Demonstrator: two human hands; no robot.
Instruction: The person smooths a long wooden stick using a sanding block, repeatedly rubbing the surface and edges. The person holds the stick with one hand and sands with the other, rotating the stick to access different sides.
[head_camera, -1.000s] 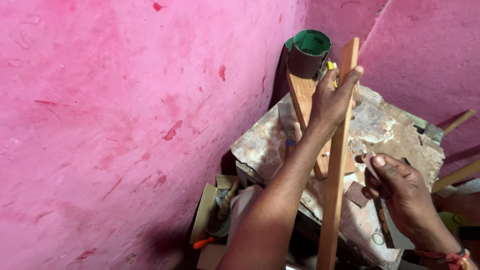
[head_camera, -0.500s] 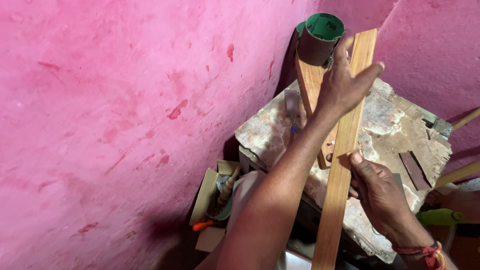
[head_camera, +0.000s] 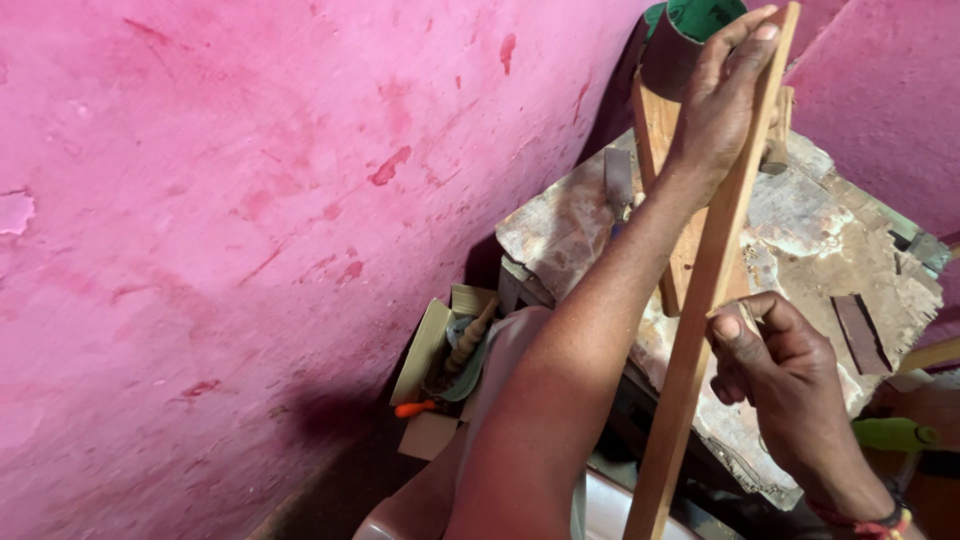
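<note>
- At the upper right of the head view, the left hand is clamped around a long wooden slat, fingers wrapped over its upper end, thumb side toward the pink wall.
- From the top right, the wooden slat runs steeply down to the bottom centre of the frame, crossing in front of a worn workbench.
- At the right centre, the right hand is closed against the slat's right edge, thumb pressed on the wood; the remaining fingers are curled, and whether they hold anything else cannot be told.
- Both hands are well apart along the slat, left high, right lower.
- Behind the left hand, a dark cylinder with a green top sits at the top edge, just beside a second wooden board standing on the workbench.
- On the workbench's right part lies a small dark flat strip.
- Below the workbench's left edge, a cardboard box holds a turned wooden piece and an orange-handled tool.
</note>
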